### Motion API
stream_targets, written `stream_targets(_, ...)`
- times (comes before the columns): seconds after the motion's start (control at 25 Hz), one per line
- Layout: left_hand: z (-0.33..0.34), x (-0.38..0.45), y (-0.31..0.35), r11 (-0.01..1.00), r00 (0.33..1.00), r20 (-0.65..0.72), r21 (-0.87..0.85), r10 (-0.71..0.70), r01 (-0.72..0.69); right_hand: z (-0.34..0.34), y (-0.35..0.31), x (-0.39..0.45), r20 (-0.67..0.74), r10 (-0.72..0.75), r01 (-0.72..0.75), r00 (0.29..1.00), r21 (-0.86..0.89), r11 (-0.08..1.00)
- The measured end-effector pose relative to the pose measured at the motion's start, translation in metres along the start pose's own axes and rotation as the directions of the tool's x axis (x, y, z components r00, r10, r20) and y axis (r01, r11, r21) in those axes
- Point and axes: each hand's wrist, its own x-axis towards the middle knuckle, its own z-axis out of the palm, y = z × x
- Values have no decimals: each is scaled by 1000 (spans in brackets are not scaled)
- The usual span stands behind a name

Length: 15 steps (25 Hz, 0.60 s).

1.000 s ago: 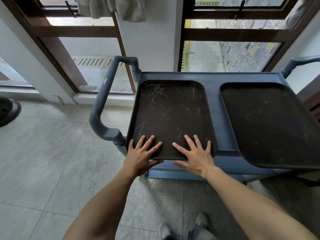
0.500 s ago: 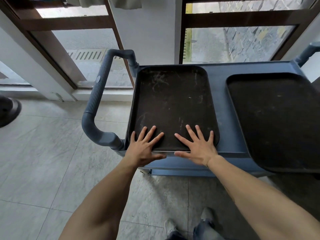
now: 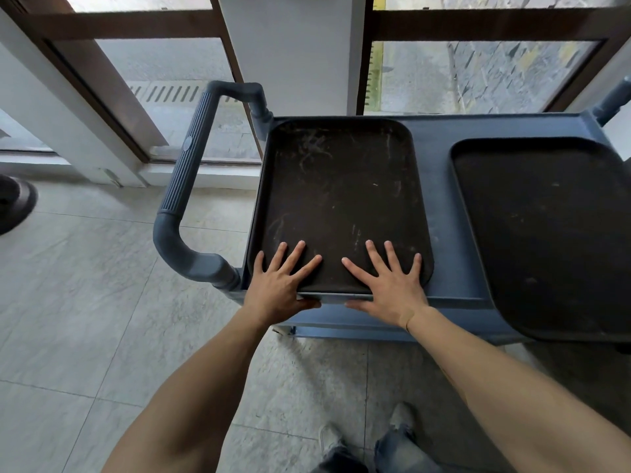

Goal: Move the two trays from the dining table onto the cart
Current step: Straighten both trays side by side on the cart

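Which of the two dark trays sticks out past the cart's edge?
The right tray: its near corner overhangs the cart. The scratched left tray, under both hands, sits nearly within it.

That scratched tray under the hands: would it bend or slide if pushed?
The left tray looks like rigid moulded plastic, so it probably stays flat. Its worn surface and the smooth cart top suggest it slides easily. Empty, it is likely light under both spread hands.

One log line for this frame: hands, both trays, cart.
left hand: flat on left tray | right hand: flat on same tray | right tray: on cart, overhangs near edge, untouched
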Motion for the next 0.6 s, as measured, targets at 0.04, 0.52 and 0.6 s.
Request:
stream_targets(0.04,-1,1,1,1000,1000,10,0,5,-5,0,0,-1,-4,0,0,1000,-10,1000)
stream_targets(0.52,-4,-9,19,996,996,52,-32,-76,78,-9,-19,-15,87,70,-72,994,13,997)
stream_targets(0.6,-5,-17,31,987,989,49,-63,-143,146,-15,-24,-19,147,106,-111,984,31,993)
